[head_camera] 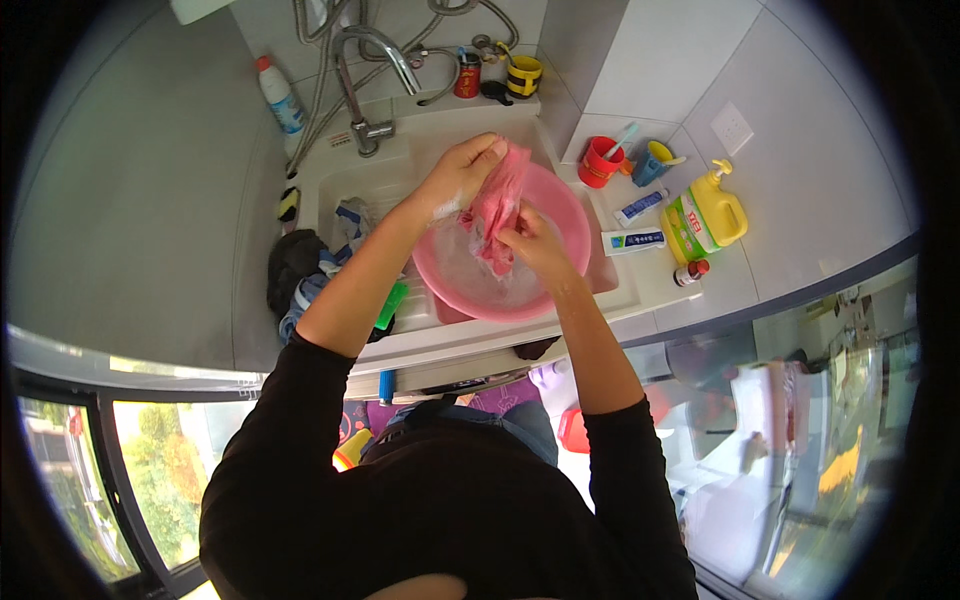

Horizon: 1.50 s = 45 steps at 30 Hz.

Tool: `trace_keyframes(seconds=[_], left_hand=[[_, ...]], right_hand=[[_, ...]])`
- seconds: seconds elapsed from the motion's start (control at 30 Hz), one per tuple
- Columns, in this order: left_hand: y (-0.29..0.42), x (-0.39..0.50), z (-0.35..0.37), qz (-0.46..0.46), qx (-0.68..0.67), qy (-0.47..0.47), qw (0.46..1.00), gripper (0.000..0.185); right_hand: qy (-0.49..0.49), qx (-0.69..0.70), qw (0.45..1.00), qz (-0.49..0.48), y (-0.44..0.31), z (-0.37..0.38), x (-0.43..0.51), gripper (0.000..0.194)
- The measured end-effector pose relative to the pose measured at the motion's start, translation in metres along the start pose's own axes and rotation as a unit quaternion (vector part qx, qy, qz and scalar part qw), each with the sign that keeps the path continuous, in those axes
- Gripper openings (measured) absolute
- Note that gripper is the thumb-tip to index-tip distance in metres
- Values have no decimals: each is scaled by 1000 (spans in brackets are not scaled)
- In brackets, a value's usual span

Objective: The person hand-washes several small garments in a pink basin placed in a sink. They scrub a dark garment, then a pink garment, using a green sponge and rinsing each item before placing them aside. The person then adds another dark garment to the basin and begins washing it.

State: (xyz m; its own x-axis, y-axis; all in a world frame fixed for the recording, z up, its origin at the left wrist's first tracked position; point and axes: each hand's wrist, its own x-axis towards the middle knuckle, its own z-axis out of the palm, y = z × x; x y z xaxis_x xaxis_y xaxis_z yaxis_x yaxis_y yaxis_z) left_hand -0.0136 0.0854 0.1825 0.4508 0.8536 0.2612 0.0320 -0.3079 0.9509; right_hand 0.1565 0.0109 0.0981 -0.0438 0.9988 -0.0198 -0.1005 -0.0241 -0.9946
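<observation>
A wet pink cloth [501, 196] hangs between my two hands above a round pink plastic basin [576, 217]. My left hand [466, 166] grips its upper end, and a patch of suds clings to that wrist. Lower down, my right hand [537, 244] pinches the cloth's right side between thumb and fingers. The cloth's lower end hangs close to the cloudy, sudsy water [459, 259]; whether it touches is hard to tell. The basin stands in the white sink [431, 142], under a chrome faucet [382, 52] that rises behind it.
Dark and blue clothes [300, 274] and a green block [391, 304] lie left on the ribbed drainboard. A white bottle [281, 97] stands behind. To the right are a red cup [600, 163], a blue cup [651, 165], toothpaste tubes [634, 241], a yellow pump jug [701, 214] and a small brown bottle [688, 273].
</observation>
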Motion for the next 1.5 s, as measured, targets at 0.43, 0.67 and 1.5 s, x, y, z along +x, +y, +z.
trace_keyframes(seconds=[0.43,0.67,1.5], left_hand=[[-138,29,-44,-276,151,-2,949,20],[-193,0,54,-260,444,-28,857,60],[-111,-32,131,-22,368,13,929,22]], right_hand=[[148,-303,937,-90,52,-72,58,21],[120,-534,836,30,107,-67,44,34],[0,569,787,240,180,-38,88,34]])
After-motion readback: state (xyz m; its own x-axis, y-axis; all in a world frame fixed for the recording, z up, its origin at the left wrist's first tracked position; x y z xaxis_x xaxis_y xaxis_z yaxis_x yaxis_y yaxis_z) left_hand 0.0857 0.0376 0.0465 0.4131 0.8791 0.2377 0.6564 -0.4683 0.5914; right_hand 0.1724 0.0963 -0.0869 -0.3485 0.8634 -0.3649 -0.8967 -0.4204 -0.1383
